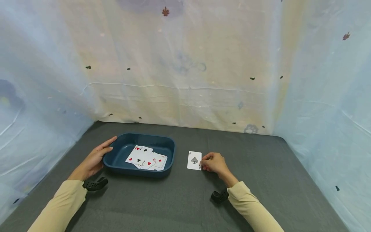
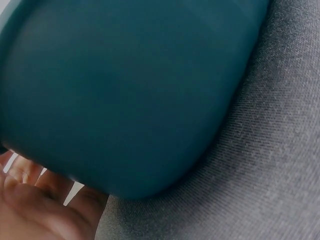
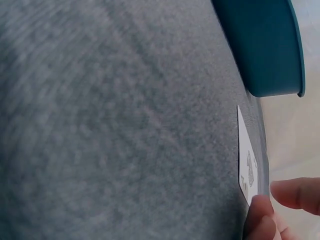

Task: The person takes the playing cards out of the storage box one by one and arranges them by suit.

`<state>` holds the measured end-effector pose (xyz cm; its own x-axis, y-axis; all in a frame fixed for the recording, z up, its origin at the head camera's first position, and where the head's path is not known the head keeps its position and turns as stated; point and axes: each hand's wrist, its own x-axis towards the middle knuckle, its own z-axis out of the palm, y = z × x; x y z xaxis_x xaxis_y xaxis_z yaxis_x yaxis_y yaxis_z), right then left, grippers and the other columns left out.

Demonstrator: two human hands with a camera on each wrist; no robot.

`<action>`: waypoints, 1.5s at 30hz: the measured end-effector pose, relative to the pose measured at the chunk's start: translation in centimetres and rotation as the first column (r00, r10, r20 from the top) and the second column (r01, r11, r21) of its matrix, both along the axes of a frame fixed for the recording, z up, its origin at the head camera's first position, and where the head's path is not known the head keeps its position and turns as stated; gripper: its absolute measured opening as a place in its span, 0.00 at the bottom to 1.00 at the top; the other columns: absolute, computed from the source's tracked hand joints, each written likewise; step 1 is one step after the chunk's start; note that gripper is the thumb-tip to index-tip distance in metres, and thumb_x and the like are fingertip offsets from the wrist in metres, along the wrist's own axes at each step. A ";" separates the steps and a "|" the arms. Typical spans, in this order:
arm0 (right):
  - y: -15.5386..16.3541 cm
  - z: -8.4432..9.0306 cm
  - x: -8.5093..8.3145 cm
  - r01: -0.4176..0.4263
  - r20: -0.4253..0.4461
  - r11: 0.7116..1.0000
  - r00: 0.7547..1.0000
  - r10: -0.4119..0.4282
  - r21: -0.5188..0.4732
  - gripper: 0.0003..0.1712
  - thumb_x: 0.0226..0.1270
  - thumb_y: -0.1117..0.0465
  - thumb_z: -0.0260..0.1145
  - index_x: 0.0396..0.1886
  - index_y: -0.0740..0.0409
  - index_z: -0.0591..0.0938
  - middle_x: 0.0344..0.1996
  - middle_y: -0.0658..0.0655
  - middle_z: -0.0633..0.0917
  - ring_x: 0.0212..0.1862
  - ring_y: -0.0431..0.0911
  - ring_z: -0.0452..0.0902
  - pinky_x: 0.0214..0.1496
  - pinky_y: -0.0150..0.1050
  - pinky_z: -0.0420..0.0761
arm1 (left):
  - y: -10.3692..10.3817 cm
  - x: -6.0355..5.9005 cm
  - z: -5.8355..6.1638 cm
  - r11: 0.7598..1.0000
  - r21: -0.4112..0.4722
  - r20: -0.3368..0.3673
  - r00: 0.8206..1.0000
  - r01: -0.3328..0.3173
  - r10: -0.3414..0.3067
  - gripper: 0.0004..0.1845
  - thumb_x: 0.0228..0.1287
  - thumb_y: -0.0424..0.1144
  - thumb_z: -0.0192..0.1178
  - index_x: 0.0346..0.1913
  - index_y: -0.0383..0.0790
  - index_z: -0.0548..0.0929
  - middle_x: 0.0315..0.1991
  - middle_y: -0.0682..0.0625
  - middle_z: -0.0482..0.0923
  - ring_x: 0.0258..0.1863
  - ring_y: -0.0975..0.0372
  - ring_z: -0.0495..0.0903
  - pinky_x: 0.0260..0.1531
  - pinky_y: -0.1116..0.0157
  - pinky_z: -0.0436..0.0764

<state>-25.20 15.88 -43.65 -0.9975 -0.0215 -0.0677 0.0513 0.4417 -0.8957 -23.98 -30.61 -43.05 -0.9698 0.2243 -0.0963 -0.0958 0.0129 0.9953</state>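
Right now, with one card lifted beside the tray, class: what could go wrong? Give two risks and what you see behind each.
1. The right hand pinches the ace only at one corner, so the grip looks thin; the card might slip or bend.
2. The left hand merely rests against the tray wall, fingers straight. A bump could slide the tray on the cloth and scatter the loose, overlapping cards inside.

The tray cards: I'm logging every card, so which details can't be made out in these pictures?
- Cards in the blue tray, head view: the pile of cards overlaps, so lower faces are hidden and ranks are too small.
- Left wrist view: the tray wall fills the frame, cards hidden.
- Ace of spades, right wrist view: seen edge-on, with a corner under the right hand.
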 end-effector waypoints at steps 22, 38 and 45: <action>-2.2 3.4 0.6 -0.080 -0.071 0.993 0.995 0.073 -0.088 0.09 0.61 0.61 0.69 0.36 0.62 0.84 0.29 0.62 0.85 0.32 0.51 0.81 0.35 0.46 0.79 | -0.3 -0.3 0.1 1.000 0.009 0.003 1.000 0.001 -0.001 0.31 0.80 0.46 0.42 0.78 0.54 0.44 0.76 0.40 0.28 0.59 0.58 0.68 0.46 0.61 0.78; -5.5 6.3 1.3 -0.238 -0.138 0.938 0.968 0.208 -0.253 0.16 0.64 0.58 0.68 0.49 0.59 0.81 0.36 0.57 0.84 0.38 0.45 0.78 0.39 0.39 0.76 | -0.2 0.1 0.0 0.999 0.033 0.002 1.000 -0.002 0.002 0.30 0.80 0.43 0.40 0.78 0.53 0.44 0.76 0.39 0.27 0.57 0.59 0.70 0.45 0.59 0.79; -7.6 6.8 1.1 -0.286 -0.188 0.919 0.952 0.241 -0.271 0.16 0.64 0.60 0.68 0.50 0.61 0.81 0.36 0.53 0.83 0.43 0.47 0.79 0.42 0.41 0.76 | 0.1 -0.1 -0.2 0.998 0.068 0.007 1.000 -0.001 0.001 0.30 0.81 0.42 0.39 0.78 0.52 0.44 0.76 0.39 0.28 0.55 0.62 0.72 0.45 0.59 0.79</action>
<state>-24.07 8.28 -36.85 -0.9508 -0.2813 0.1298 -0.1741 0.1387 -0.9749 -24.03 -30.48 -43.28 -0.9694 0.2295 -0.0872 -0.1024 -0.0549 0.9932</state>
